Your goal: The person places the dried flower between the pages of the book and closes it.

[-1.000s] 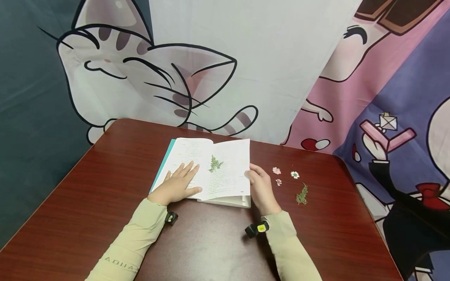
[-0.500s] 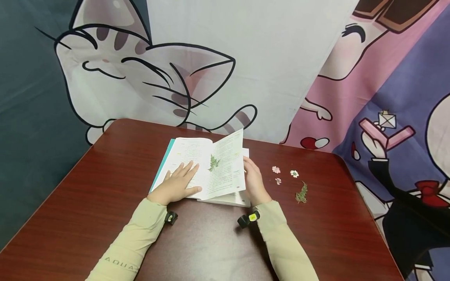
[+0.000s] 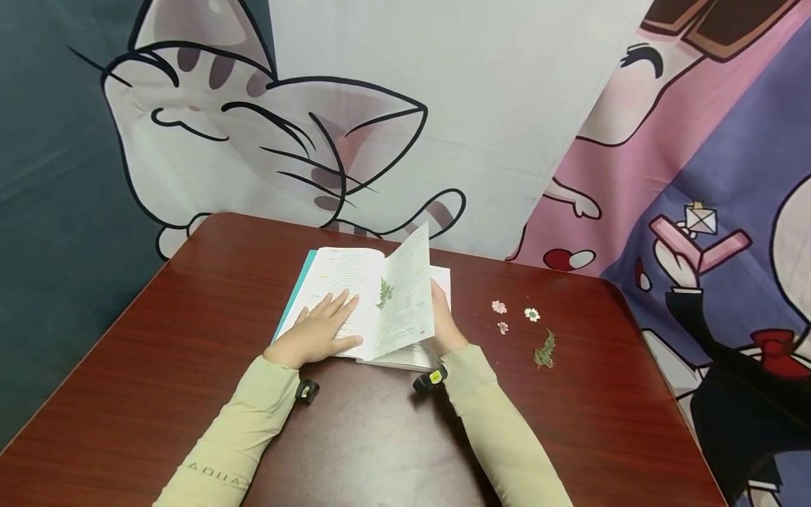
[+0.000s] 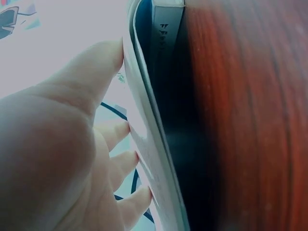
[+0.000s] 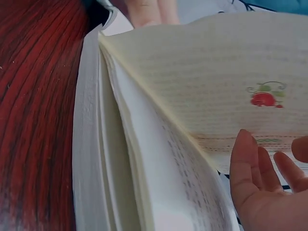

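An open book [image 3: 350,264] with a teal cover lies on the table, and a green pressed fern leaf [image 3: 384,293] rests near its fold. My left hand [image 3: 317,332] is spread over the left-hand page, fingers extended, its thumb [image 4: 96,62] near the lower edge. At the right, a raised page [image 3: 410,299] leans leftward toward the leaf. Behind it is my right hand [image 3: 443,320], whose fingers are hidden in the head view. The right wrist view shows those relaxed fingers [image 5: 245,159] against the page's underside, apart from the thumb.
Two pink dried flowers [image 3: 499,307], a white one [image 3: 531,315] and a second green sprig [image 3: 544,350] lie right of the book. The brown table [image 3: 355,436] has its far edge against a printed cartoon cloth [image 3: 494,127].
My right hand has moved left from the page's outer edge to behind it, lifting and tilting the page leftward. The left hand stays in place on the book.
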Motion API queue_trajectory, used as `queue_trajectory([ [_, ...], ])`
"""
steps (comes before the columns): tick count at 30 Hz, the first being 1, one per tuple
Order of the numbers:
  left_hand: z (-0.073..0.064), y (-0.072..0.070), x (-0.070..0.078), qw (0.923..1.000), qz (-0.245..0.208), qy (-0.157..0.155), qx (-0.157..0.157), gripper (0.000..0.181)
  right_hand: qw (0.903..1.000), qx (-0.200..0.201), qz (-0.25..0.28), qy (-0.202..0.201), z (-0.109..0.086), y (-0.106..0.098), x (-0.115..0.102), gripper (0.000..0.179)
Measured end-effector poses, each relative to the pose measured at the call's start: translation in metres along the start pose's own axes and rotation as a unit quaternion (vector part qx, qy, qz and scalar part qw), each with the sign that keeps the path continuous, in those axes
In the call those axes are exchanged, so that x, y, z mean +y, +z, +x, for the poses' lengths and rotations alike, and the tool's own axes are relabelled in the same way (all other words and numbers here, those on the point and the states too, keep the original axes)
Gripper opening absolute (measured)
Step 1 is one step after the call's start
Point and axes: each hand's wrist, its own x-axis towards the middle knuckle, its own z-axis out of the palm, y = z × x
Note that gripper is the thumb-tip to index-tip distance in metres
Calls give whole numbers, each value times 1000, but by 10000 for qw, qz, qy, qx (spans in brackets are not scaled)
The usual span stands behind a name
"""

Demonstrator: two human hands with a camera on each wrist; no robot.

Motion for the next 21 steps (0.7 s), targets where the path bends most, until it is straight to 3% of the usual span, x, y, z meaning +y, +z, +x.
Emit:
queue_trajectory([
  [4,0,-1,0,10000,6,-3,2,79,9945,-199,-943,-421,5,5,2,44],
  [7,-1,-2,0,10000,4,17,1,80,9894,-176,-1354,-489,9,10,7,42],
  [14,-3,-9,-10,9994,162,222,216,77,9921,244,-1098,554,24,26,24,39],
  [18,-4,-16,-24,9981,291,-42,548,71,9862,240,-1444,772,28,32,29,49],
  [21,-8,-23,-33,9950,280,-424,856,65,9808,231,-1772,779,28,35,30,53],
])
